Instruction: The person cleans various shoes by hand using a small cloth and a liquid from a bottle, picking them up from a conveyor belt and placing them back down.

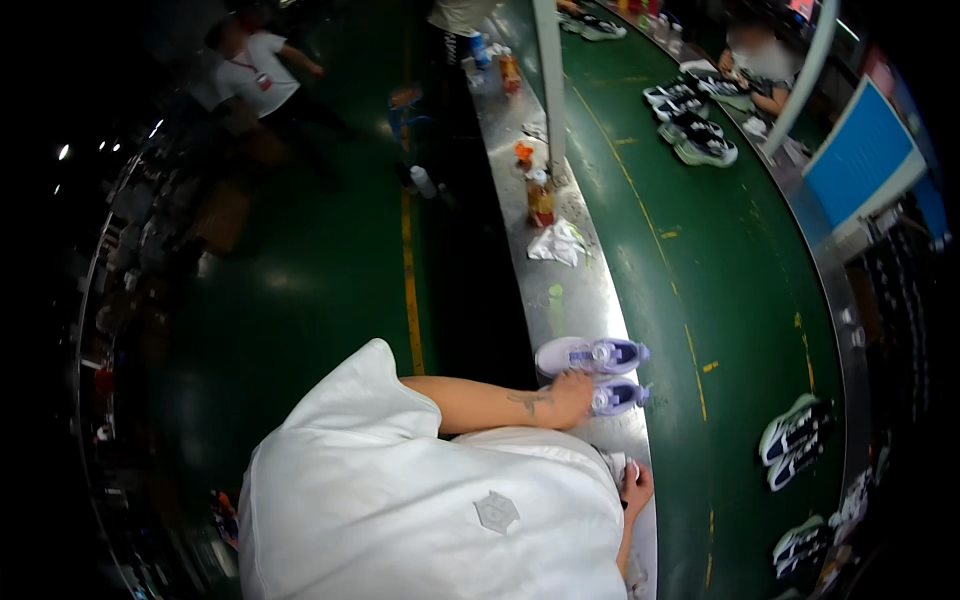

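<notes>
A pair of light purple and white sneakers lies side by side on the metal ledge [575, 300], toes pointing left. My left hand [571, 399] is closed over the front of the nearer sneaker [618, 397] and hides most of its toe. Just beyond it lies the farther sneaker [570, 356], touched by neither hand as far as I can tell. Close to my body, my right hand [636, 489] has its fingers bent around a small white piece that looks like cloth or tissue [631, 469]. Part of that hand's grip is too small to make out.
Beside the ledge runs a green conveyor belt [660, 300] carrying dark sneakers [797, 440]. Farther along the ledge are a crumpled white cloth [558, 243], an amber drink bottle [540, 200] and a metal post [550, 90]. A person [262, 75] is at the left; another [760, 65] sits across the belt.
</notes>
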